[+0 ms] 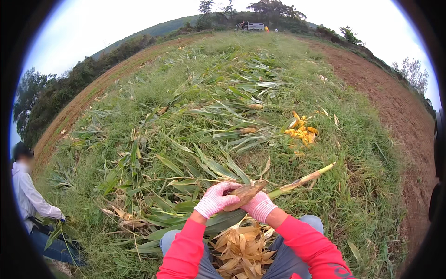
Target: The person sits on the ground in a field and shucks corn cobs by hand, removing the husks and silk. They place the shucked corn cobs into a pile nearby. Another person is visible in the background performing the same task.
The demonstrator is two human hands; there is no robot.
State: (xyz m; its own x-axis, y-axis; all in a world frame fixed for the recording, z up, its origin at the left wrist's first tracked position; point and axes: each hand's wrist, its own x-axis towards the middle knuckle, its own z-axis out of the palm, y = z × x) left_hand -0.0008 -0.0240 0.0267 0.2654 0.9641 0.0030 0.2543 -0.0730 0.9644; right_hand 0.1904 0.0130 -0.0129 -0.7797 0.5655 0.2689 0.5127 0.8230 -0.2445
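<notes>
A corn ear in its dry brown husk (246, 195) is held between my two gloved hands, tilted up to the right. My left hand (218, 199), in a pink-and-white striped glove, closes around the ear with the thumb on its near side. Against the ear's other side is my right hand (258, 206), its fingers mostly hidden by the husk. A thick corn stalk (299, 182) slants away just beyond the right hand. Long green corn leaves (226, 221) pass under the hands. Stripped dry husks (242, 249) are heaped between my knees.
Husked yellow corn ears (302, 130) lie in a pile ahead to the right. Cut corn stalks (223, 115) and unhusked ears (248, 130) rest on the grass. Another person (33, 205) handles leaves at the far left. Bare soil (376, 87) borders the right; a small truck (255, 26) stands far off.
</notes>
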